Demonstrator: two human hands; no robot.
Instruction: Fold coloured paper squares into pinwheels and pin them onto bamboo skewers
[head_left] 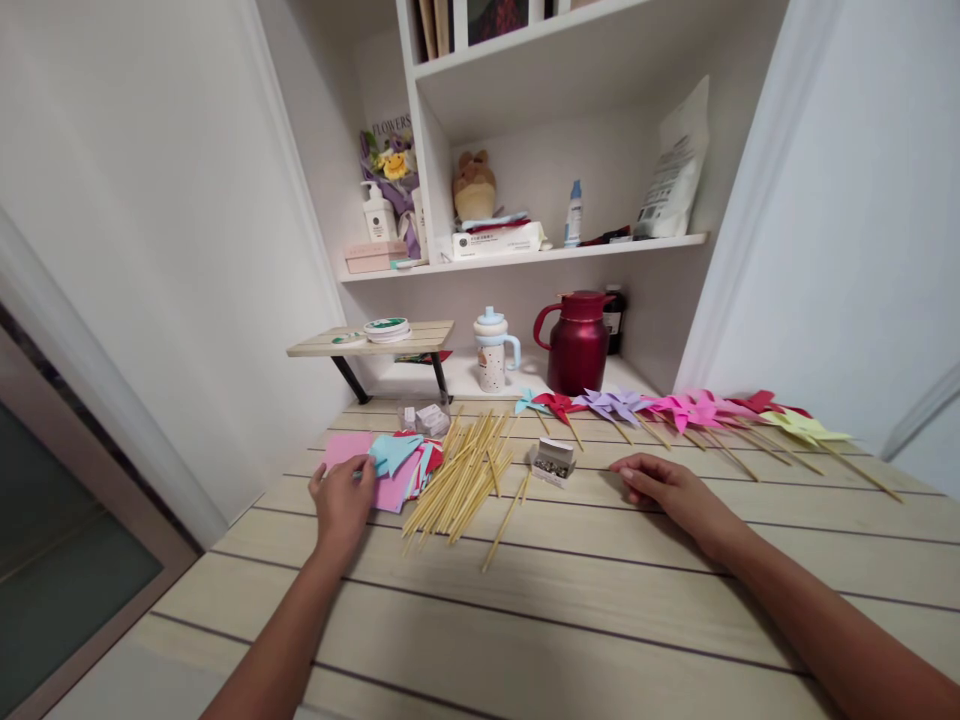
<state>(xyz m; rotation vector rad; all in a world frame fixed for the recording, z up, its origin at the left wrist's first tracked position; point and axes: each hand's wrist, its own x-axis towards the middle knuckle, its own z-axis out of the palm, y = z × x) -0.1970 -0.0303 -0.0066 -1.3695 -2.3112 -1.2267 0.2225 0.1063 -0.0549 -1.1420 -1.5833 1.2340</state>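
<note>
My left hand (346,500) is at the paper pile, its fingers pinching the edge of a light blue paper piece (395,453) that looks partly folded or cut. Beneath that lie pink paper (388,492) and red and white sheets. To the right is a loose heap of thin yellow sticks (465,480), with a few lying apart. A small open box (552,462) of tiny metal pieces stands beyond them. My right hand (675,492) rests on the tabletop right of this box, fingers loosely bent and nothing visible in them.
Finished paper pinwheels (694,410) on sticks line the table's back right. Behind stand a red jug (581,345) and a speckled cup (492,355). A small raised wooden stand (420,338) holds round labels at back left. Clear packaging (426,419) sits behind the papers.
</note>
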